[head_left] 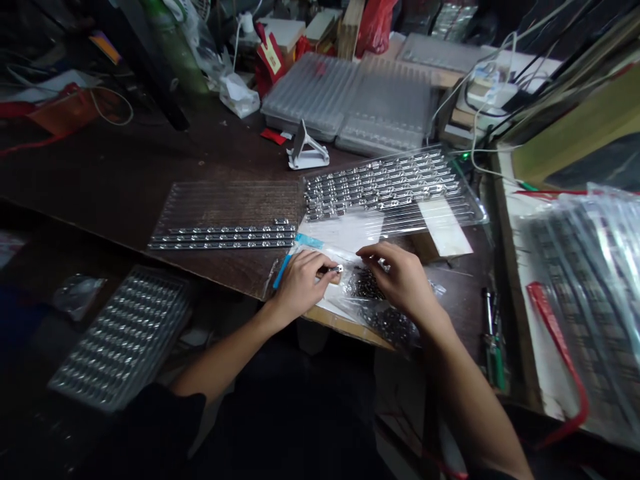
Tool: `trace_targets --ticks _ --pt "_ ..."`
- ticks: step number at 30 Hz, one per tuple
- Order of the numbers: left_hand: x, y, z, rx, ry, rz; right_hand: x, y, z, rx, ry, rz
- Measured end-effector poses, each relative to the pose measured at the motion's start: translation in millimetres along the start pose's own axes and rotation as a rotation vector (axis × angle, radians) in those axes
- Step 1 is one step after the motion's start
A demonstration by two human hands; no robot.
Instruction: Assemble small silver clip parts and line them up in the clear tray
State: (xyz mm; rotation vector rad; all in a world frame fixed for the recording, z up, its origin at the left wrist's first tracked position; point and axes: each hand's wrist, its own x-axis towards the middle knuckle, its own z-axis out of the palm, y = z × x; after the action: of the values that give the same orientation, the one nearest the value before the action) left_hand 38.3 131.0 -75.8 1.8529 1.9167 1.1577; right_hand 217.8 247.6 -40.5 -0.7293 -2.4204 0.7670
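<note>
My left hand [303, 283] is closed in a pinch on a small metal connector [338, 269], whose shiny end sticks out past the fingertips. My right hand [400, 277] hovers just to the right, fingers bent and drawn together; anything between them is too small to make out. Beneath it lies a heap of small dark metal parts [367, 285] on clear plastic. A clear bag of similar dark parts [393, 323] rests at the table's front edge. Ahead on the left, a ribbed clear tray [220, 200] holds rows of connectors along its near side.
Another clear tray [473, 212], largely filled with connectors, lies ahead on the right, with a white card [445, 227] over its near edge. Stacked empty trays [310, 87] and a white folding stand [309, 157] are behind. A green-handled screwdriver [495, 363] lies at right.
</note>
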Motion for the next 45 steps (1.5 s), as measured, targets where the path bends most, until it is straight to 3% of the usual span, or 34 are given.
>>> trace_targets --ticks 8,12,17,22,25,28,32,37,42,45 --pt "-3 -1 2.6 -0.014 -0.005 -0.003 -1 -1 15 -0.004 -0.057 -0.003" --pt "-2 -3 -8.9 -0.099 0.156 0.028 1 -6 29 -0.029 -0.073 -0.036" --pt "23 -38 -44.5 0.03 0.238 -0.004 5 -14 46 0.025 -0.207 -0.092" --pt "44 -75 -72.7 0.183 0.119 -0.006 6 -15 48 0.119 -0.191 -0.185" --pt "41 -83 -83.1 0.298 0.14 -0.031 5 -19 46 0.064 -0.225 -0.231" --pt "38 -84 -86.2 0.384 0.157 -0.061 2 -24 45 -0.18 -0.253 -0.315" --pt "46 -79 -78.1 0.434 0.085 -0.05 -1 -29 44 -0.37 -0.263 -0.343" --pt "53 -79 -74.2 0.515 0.029 -0.098 0 -30 43 -0.408 -0.289 -0.38" --pt "52 -79 -84.4 0.563 0.053 -0.114 1 -30 44 -0.417 -0.314 -0.381" --pt "57 -70 -80.6 0.527 0.056 -0.084 2 -31 46 -0.413 -0.328 -0.388"
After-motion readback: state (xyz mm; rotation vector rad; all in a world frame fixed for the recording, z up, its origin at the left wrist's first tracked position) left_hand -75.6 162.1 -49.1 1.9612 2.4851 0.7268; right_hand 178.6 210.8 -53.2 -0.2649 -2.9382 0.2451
